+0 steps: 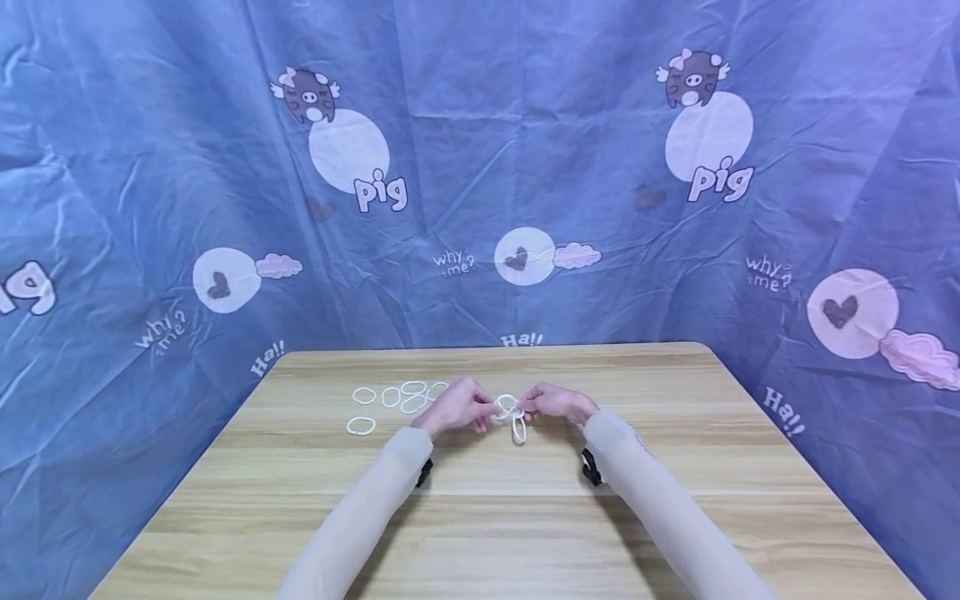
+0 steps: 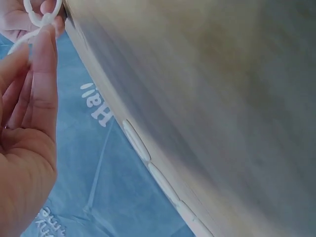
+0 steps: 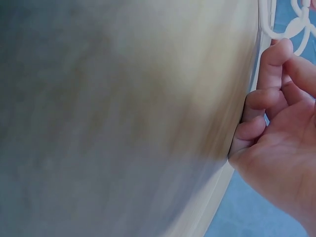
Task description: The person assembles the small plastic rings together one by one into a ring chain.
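Observation:
My left hand (image 1: pixel 459 406) and right hand (image 1: pixel 557 402) are close together over the middle of the table, with several white oval rings (image 1: pixel 507 397) joined between them. My left thumb and fingers pinch one ring from the left. On the right, my thumb and forefinger pinch at the place where the rings meet (image 3: pixel 296 27). One linked ring (image 1: pixel 519 442) hangs down toward the front. In the left wrist view, a ring (image 2: pixel 48 19) shows just above my fingertips. Fingers partly hide the join.
Several loose white rings (image 1: pixel 361 434) lie on the wooden table (image 1: pixel 510 542) to the left, some beside and partly behind my left hand. A blue printed curtain (image 1: pixel 480 167) surrounds the table's back and sides. Black wrist straps (image 1: pixel 592 468) show under the sleeves.

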Available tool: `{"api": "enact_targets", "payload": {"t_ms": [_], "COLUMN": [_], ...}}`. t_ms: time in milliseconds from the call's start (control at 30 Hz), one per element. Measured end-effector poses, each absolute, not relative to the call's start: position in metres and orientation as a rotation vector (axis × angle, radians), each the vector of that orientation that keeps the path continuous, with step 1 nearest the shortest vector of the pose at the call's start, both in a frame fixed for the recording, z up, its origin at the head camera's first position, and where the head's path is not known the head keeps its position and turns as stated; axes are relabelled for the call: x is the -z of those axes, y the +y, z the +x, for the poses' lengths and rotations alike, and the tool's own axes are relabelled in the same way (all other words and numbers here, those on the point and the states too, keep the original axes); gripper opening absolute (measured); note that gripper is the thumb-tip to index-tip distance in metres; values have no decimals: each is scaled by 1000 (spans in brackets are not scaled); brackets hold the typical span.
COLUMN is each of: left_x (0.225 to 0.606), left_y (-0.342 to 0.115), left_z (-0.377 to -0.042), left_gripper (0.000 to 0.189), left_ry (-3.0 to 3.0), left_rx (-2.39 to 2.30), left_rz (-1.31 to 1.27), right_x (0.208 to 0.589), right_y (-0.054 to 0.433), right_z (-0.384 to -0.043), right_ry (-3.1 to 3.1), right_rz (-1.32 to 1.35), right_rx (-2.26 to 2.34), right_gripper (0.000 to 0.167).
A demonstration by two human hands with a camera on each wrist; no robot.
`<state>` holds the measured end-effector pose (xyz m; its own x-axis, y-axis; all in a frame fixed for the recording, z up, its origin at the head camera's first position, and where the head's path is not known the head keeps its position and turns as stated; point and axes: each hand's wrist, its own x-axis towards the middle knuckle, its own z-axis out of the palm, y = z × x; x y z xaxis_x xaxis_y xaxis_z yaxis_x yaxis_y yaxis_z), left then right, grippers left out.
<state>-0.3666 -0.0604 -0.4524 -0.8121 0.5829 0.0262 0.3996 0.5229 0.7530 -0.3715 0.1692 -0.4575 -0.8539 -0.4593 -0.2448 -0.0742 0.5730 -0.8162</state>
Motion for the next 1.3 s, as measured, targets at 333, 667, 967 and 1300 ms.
{"api": "enact_targets", "payload": {"t_ms": [333,667,967,1300], "left_x": [449,451,451,449], "left_y": [-58,-62,-67,-66], "left_z": [-366,-366,-368,-366], "left_gripper": [17,16,21,17], "left_ry": [2581,2580,2613,2595], "left_rx": [-1124,-1114,-1172,-1223], "left_rz": [893,876,891,872], "right_x": [458,458,462,462], "right_y": [169,171,176,179], "right_z": [-373,-373,-372,-374], "right_ry": [2380,2353,2258,2198], "right_rz": [-405,-408,-290,-330], "right_rx": [1214,1236,1433,1563], "right_gripper": [25,26,24,25]}}
